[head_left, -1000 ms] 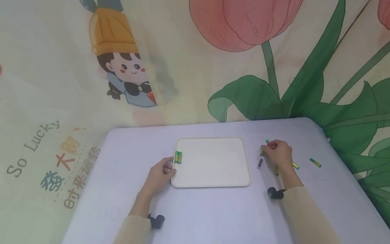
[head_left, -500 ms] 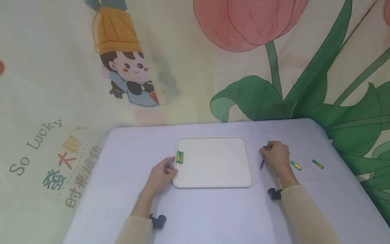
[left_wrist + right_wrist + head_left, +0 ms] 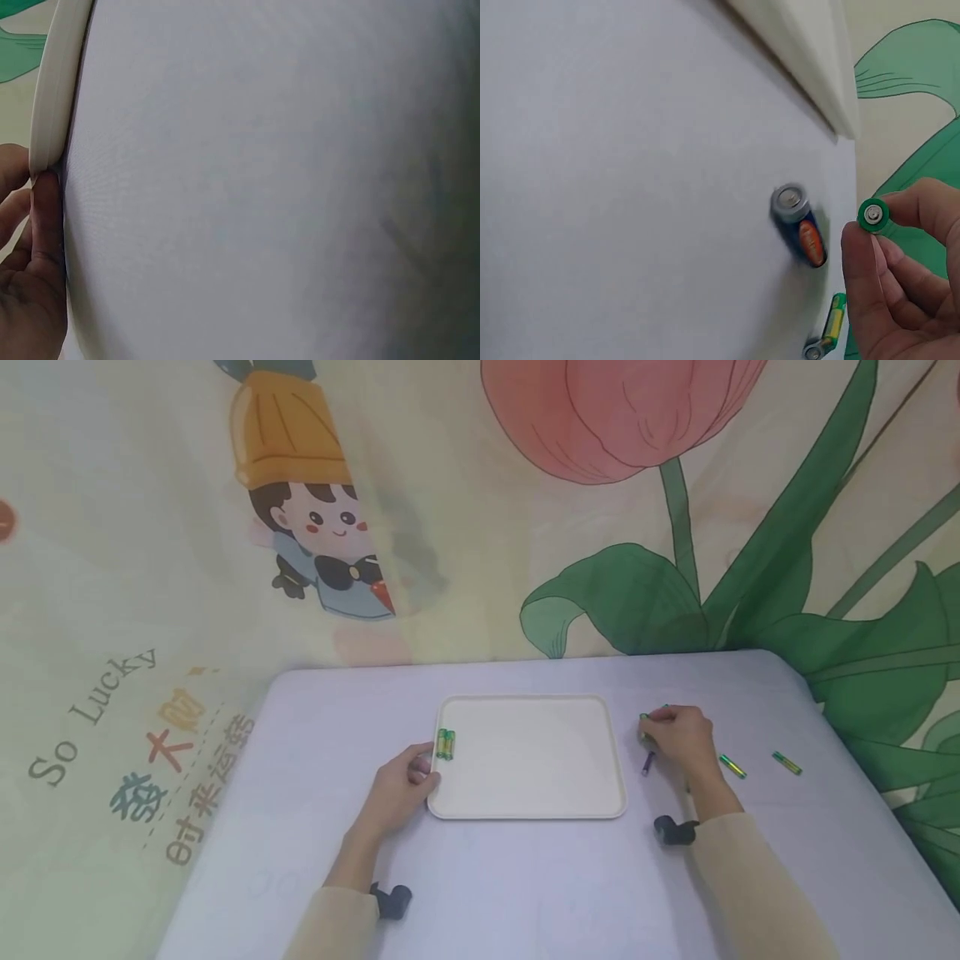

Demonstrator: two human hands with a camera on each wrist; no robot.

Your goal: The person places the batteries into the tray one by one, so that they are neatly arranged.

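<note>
Fingers of the left hand grip the near-left rim of a white tray on the table; the right hand, right of the tray, pinches a green battery just above a blue battery. Two batteries lie inside the tray's left edge.

"So Lucky" on the backdrop cloth — Chinese characters "发大财", "时来运转" beneath
</note>
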